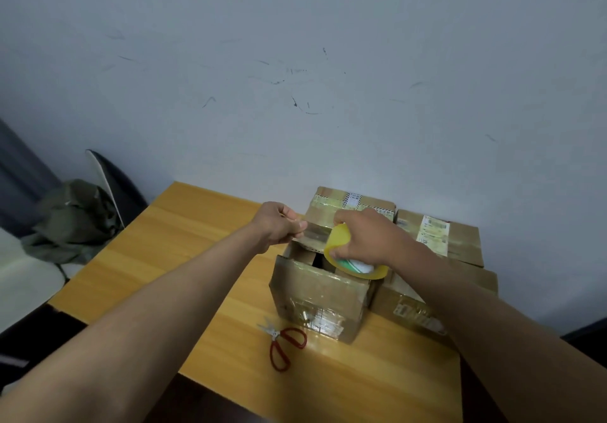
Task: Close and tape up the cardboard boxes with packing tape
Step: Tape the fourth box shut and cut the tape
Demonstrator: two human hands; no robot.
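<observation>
Right hand (371, 238) grips tape roll (348, 258); scissors (284, 343) nearby.

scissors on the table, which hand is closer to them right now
Left, though neither is close. The left hand pinches the pulled tape end above and slightly left of the red-handled scissors; the right hand grips the tape roll farther right, over the open box.

Near box (320, 294) on table (184, 238), table centre-right. Scissors (284, 345) at its 7 o'clock, just beside. Three more boxes: 12 o'clock (348, 204), 1 o'clock (440, 237), 3 o'clock (417, 311). Tape roll (351, 258) above near box. Chair (108, 186) at table's 9 o'clock.
</observation>
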